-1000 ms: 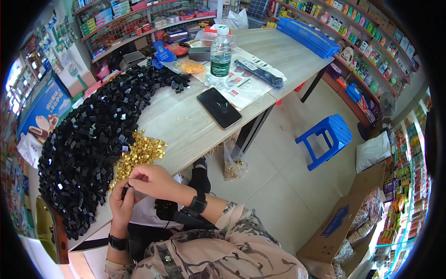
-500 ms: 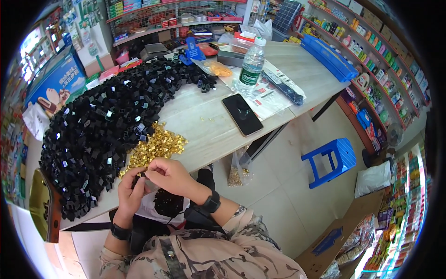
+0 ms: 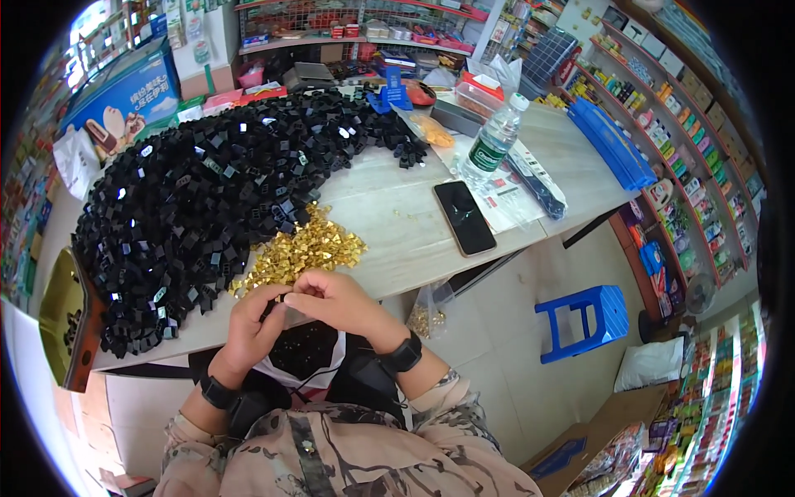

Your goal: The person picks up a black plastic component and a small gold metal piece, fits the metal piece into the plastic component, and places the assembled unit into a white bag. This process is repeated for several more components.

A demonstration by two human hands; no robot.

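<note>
Beyond both hands, a wide heap of small black plastic parts [image 3: 207, 190] covers the far left part of the wooden table [image 3: 389, 224]. Just in front of the fingers lies a smaller pile of gold metal pieces [image 3: 302, 251]. To the far right of the hands are a plastic water bottle [image 3: 490, 142] and a black phone [image 3: 464, 217]. The left hand [image 3: 252, 327] and right hand [image 3: 335, 302] are pressed together at the table edge, fingertips pinching one small black part [image 3: 280, 300].
</note>
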